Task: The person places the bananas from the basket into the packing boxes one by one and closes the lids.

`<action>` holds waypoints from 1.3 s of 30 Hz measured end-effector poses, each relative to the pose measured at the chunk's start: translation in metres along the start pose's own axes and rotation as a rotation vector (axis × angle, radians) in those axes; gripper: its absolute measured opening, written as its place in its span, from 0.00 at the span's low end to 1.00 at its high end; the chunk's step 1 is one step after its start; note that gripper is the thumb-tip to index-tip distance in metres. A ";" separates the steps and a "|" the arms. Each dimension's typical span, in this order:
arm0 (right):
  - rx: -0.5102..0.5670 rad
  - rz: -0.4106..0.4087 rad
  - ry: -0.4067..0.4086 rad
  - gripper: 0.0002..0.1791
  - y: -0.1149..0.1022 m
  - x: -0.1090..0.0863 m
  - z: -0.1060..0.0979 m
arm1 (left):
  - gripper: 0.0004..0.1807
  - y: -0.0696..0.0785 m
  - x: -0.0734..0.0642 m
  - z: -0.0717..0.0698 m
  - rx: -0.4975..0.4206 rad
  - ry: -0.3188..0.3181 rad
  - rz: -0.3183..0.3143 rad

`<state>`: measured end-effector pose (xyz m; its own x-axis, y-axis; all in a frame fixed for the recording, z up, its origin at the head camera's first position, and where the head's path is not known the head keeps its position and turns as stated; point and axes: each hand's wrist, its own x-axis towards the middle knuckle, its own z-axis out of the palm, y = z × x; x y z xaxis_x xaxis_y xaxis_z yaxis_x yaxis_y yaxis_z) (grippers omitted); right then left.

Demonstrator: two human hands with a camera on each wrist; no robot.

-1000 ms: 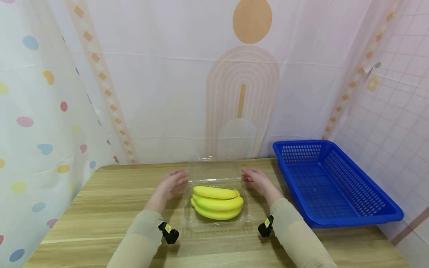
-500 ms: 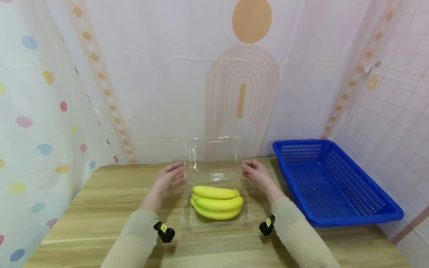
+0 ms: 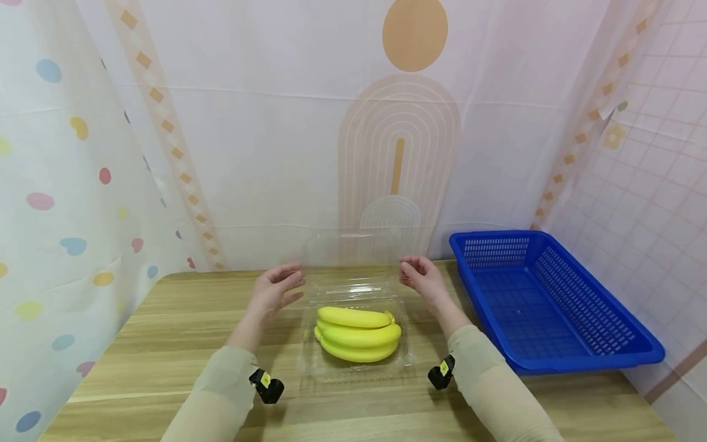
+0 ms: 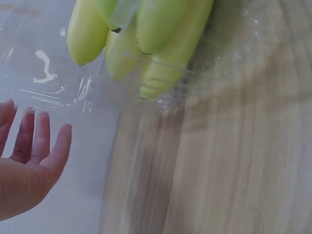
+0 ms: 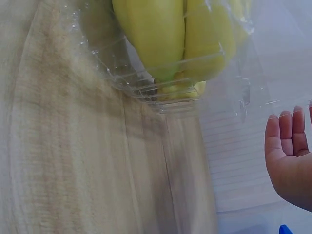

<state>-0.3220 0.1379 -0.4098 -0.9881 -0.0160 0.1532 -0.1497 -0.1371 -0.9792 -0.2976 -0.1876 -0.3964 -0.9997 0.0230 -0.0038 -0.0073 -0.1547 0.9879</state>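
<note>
A clear plastic clamshell container [image 3: 407,362] sits on the wooden table with a bunch of yellow bananas [image 3: 359,336] in its base. Its transparent lid [image 3: 353,255] stands raised at the back, hinged behind the fruit. My left hand [image 3: 276,287] pinches the lid's left edge between thumb and forefinger, the other fingers loosely spread. On the opposite side my right hand [image 3: 424,282] pinches the right edge, its other fingers bent. In the left wrist view the fingertips [image 4: 43,117] lie right at the lid's rim; in the right wrist view part of the hand is cut off.
A large blue plastic basket [image 3: 497,344] with slotted walls stands at the right of the table [image 3: 149,344]. A patterned cloth [image 3: 265,166] hangs right behind the table's back edge, with more cloth at both sides.
The lid has swung up from lying back low behind the bananas to standing raised, and now leans differently than half a second ago. Both hands have risen with it; bananas and basket stayed put.
</note>
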 end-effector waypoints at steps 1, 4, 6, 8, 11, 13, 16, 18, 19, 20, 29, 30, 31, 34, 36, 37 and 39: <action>0.005 -0.003 0.002 0.12 0.000 0.000 0.000 | 0.11 0.000 -0.001 0.000 0.007 0.001 0.014; 0.012 -0.015 0.002 0.08 -0.001 -0.003 0.000 | 0.09 -0.001 -0.004 0.000 0.035 0.008 0.063; 0.006 -0.027 -0.003 0.06 -0.002 -0.005 -0.001 | 0.10 -0.003 -0.005 0.000 0.058 0.009 0.098; -0.008 -0.043 -0.016 0.05 -0.003 -0.007 -0.002 | 0.12 -0.005 -0.006 -0.001 0.084 0.011 0.138; -0.044 -0.065 -0.038 0.06 -0.003 -0.011 -0.005 | 0.15 -0.008 -0.007 -0.002 0.141 0.007 0.201; -0.072 -0.080 -0.053 0.07 -0.004 -0.014 -0.007 | 0.15 -0.010 -0.008 -0.002 0.169 0.001 0.242; -0.111 -0.099 -0.072 0.09 -0.004 -0.018 -0.010 | 0.13 -0.012 -0.010 -0.004 0.196 -0.009 0.296; -0.144 -0.110 -0.086 0.09 -0.003 -0.020 -0.011 | 0.12 -0.014 -0.011 -0.005 0.199 -0.023 0.328; -0.159 -0.116 -0.091 0.09 -0.003 -0.022 -0.012 | 0.11 -0.015 -0.012 -0.006 0.207 -0.031 0.345; -0.168 -0.122 -0.094 0.08 -0.003 -0.023 -0.012 | 0.11 -0.015 -0.013 -0.007 0.214 -0.039 0.361; -0.368 -0.202 -0.089 0.07 -0.004 -0.032 -0.016 | 0.04 -0.019 -0.019 -0.015 0.465 -0.070 0.516; -0.384 -0.205 -0.088 0.06 -0.004 -0.033 -0.017 | 0.03 -0.019 -0.020 -0.016 0.505 -0.068 0.533; -0.400 -0.209 -0.088 0.05 -0.004 -0.034 -0.017 | 0.03 -0.019 -0.021 -0.017 0.548 -0.060 0.553; -0.445 -0.238 -0.104 0.05 -0.003 -0.037 -0.018 | 0.04 -0.021 -0.023 -0.018 0.638 -0.052 0.634; -0.467 -0.263 -0.123 0.05 -0.003 -0.039 -0.019 | 0.07 -0.023 -0.023 -0.020 0.666 -0.065 0.716; -0.478 -0.281 -0.135 0.05 -0.003 -0.040 -0.020 | 0.08 -0.024 -0.024 -0.020 0.679 -0.072 0.761; -0.503 -0.318 -0.165 0.05 -0.002 -0.042 -0.022 | 0.12 -0.025 -0.024 -0.022 0.697 -0.102 0.848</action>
<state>-0.2809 0.1609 -0.4169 -0.8793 -0.2099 0.4275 -0.4750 0.3226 -0.8187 -0.2741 -0.2059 -0.4244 -0.6677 0.2592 0.6978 0.7265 0.4315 0.5349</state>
